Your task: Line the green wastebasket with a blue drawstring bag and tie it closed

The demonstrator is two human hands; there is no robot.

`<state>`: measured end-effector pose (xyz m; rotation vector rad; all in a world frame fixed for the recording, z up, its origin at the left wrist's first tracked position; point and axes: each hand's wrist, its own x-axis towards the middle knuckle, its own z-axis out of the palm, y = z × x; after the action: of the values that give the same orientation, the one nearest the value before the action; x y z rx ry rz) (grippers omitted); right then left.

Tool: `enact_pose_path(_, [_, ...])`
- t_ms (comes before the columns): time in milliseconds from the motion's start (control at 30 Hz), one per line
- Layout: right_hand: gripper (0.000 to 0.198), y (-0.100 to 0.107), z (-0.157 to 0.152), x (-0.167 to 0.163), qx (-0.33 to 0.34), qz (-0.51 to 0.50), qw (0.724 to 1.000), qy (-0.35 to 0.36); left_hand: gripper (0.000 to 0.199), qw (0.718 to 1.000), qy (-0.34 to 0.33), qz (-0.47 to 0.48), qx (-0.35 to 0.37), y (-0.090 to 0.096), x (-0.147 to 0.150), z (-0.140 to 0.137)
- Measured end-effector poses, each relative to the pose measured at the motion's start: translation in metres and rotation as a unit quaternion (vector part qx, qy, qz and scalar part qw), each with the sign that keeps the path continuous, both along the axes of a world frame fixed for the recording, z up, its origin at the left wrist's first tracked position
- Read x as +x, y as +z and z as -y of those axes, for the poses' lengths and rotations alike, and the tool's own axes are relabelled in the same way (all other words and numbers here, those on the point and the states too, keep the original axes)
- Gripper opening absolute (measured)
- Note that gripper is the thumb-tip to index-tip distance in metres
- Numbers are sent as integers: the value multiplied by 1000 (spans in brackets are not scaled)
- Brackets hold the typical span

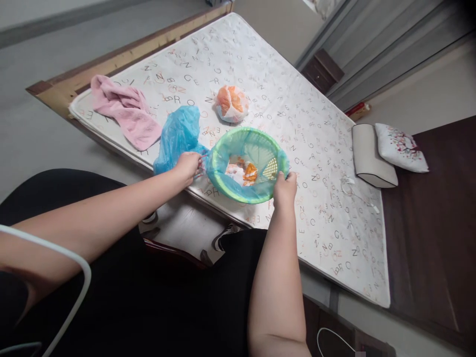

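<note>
A green wastebasket [219, 188] with a yellow mesh patch is tilted toward me over the mattress edge. Thin blue plastic lines it, and crumpled white and orange waste [243, 172] lies inside. My right hand [285, 187] grips the right of its rim, thumb on top. At the left of the rim, my left hand [189, 167] is closed on the gathered plastic of a blue plastic bag [180, 131], which puffs out beyond the fingers. Whether this bag joins the liner I cannot tell. Behind the basket sits a knotted white bag [232, 104] with orange contents.
A pink towel [128, 111] lies at the left on the letter-printed mattress [334, 198]. Two cushions [401, 148] rest by the dark headboard [427, 223] at right. A white cable [84, 267] crosses near my left arm.
</note>
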<state>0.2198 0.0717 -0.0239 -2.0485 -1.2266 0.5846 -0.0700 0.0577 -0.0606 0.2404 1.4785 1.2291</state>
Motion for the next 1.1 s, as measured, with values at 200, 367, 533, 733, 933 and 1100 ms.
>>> enact_pose_path(200, [11,-1,0,-7,20,44,999,20,31,979,-46,-74,183,13,-4,0])
enact_pose_path(367, [33,-8,0,-14,25,-116,992,49,45,927,-210,-112,289,23,3,8])
enact_pose_path(533, [31,-5,-4,-23,25,-394,918,35,54,895,-284,-161,305,25,2,14])
enact_pose_path(733, [23,-4,1,-30,-22,-394,918,46,79,873,-277,-234,326,20,-6,13])
enact_pose_path(933, [18,-4,6,-35,-127,-339,930,64,92,856,-267,-275,346,11,-10,7])
enact_pose_path(1100, [11,-3,8,-39,-137,-317,932,110,88,865,-256,-276,334,11,-9,6])
